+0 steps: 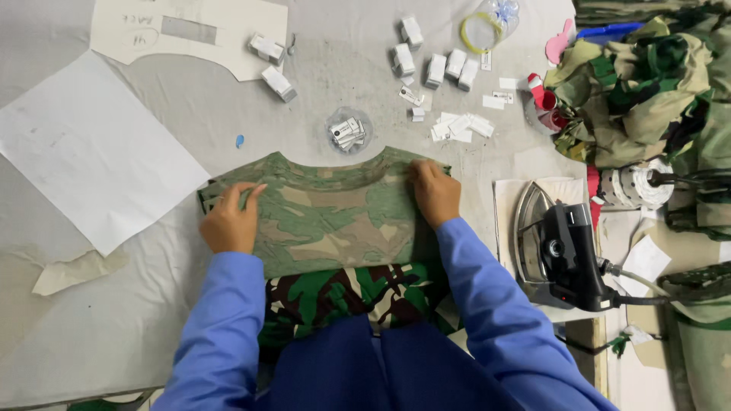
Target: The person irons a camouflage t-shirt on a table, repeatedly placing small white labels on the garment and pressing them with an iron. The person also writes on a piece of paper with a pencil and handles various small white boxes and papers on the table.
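Both hands — left hand (228,221), right hand (435,192) — are lying flat and open, pressing the folded camouflage garment (331,217) on the desk (114,327); smoothing seems underway — next, an even crease.

Both arms are stretched forward in blue sleeves, elbows bent slightly outward. The left hand (231,218) is laid palm down, fingers curled and pressed flat. The right hand (435,192) is likewise set palm down, fingers bent, wrist angled inward. Nothing is gripped.
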